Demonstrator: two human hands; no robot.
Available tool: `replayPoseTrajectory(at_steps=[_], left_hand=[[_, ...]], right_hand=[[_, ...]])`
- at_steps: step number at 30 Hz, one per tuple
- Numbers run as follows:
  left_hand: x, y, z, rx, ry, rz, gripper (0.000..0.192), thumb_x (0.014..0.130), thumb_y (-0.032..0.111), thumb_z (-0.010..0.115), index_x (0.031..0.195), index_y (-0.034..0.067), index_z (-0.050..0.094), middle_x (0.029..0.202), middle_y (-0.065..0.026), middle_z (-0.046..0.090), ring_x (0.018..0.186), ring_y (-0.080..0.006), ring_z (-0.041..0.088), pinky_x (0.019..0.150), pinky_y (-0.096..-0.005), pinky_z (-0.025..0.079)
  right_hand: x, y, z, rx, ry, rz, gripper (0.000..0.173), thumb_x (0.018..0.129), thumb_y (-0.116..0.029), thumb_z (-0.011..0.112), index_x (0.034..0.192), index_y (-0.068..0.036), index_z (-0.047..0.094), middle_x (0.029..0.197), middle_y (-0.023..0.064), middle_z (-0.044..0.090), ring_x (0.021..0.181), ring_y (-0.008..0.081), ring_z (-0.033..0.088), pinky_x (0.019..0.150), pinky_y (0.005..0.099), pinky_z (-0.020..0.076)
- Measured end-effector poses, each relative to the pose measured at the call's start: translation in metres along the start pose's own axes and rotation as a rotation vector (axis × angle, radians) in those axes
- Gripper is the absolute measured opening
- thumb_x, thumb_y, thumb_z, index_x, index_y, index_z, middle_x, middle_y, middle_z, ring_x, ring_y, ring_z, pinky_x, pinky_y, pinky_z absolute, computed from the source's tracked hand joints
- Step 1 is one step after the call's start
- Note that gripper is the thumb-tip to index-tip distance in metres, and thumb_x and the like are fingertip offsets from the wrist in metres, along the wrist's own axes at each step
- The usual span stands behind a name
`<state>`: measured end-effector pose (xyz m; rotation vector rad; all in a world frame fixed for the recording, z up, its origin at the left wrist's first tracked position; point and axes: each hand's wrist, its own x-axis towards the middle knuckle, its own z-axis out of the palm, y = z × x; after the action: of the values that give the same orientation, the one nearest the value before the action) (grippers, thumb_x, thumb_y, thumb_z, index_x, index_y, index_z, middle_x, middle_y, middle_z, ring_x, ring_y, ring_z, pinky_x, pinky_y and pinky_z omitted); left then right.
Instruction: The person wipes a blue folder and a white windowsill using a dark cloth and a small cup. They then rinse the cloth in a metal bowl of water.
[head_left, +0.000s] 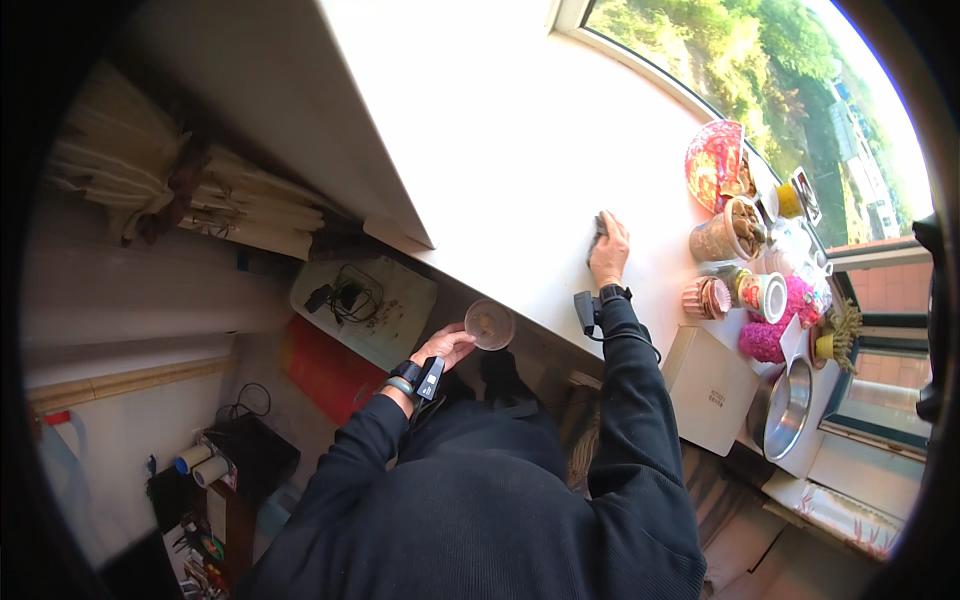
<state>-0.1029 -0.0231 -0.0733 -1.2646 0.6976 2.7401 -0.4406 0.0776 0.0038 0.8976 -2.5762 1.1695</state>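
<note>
My left hand (448, 344) grips the rim of a round, clear plastic tub (490, 325) in front of the sill's near edge. Some brownish bits lie in the tub. Pressed against the white windowsill (510, 187), my right hand (611, 251) holds a dark grey cloth (597, 238), most of it hidden under the fingers. A dark device is strapped at each of my wrists.
To the right stand a pot of brown pieces (742, 229), a pink cupcake-shaped container (706, 298), a paper cup (763, 296), a cream box (709, 390) and a steel basin (787, 409). Left below the sill, a pale lid (401, 300) carries a coiled black cable (352, 294).
</note>
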Motion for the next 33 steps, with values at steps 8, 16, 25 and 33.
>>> replayPoseTrajectory(at_steps=[8,16,25,33], left_hand=[[-0.007,0.005,-0.017,-0.054,-0.012,0.093,0.037,0.082,0.004,0.063,0.117,0.004,0.05,0.109,-0.0082,0.058,0.104,-0.0187,0.055,0.097,-0.0319,0.042],[-0.017,0.002,-0.026,-0.09,-0.046,0.139,0.04,0.083,0.008,0.065,0.119,0.003,0.05,0.112,-0.0097,0.058,0.107,-0.021,0.055,0.098,-0.0339,0.041],[-0.05,-0.012,-0.065,-0.174,0.078,0.213,0.038,0.083,0.009,0.066,0.118,0.005,0.051,0.113,-0.0081,0.057,0.106,-0.0199,0.055,0.098,-0.0353,0.043],[-0.064,-0.031,-0.123,-0.41,0.233,0.395,0.039,0.082,0.007,0.068,0.115,0.012,0.048,0.096,-0.0042,0.06,0.088,-0.0151,0.061,0.082,-0.0337,0.053]], right_hand=[[-0.101,-0.103,0.032,0.407,-0.542,-0.434,0.041,0.074,0.011,0.047,0.109,-0.001,0.063,0.117,0.0135,0.06,0.112,0.0317,0.053,0.096,0.0377,0.0432],[-0.139,-0.127,0.005,0.455,-0.47,-0.237,0.041,0.076,0.011,0.045,0.109,-0.002,0.064,0.116,0.0141,0.061,0.11,0.03,0.055,0.096,0.035,0.0437],[-0.169,-0.148,0.02,0.485,-0.659,-0.138,0.037,0.075,0.012,0.052,0.105,-0.003,0.067,0.115,0.0109,0.063,0.11,0.0259,0.057,0.096,0.0329,0.0438],[-0.202,-0.171,0.093,0.818,-0.964,0.351,0.039,0.082,0.009,0.05,0.12,0.002,0.058,0.114,0.01,0.062,0.107,0.0174,0.058,0.094,0.028,0.0447]])
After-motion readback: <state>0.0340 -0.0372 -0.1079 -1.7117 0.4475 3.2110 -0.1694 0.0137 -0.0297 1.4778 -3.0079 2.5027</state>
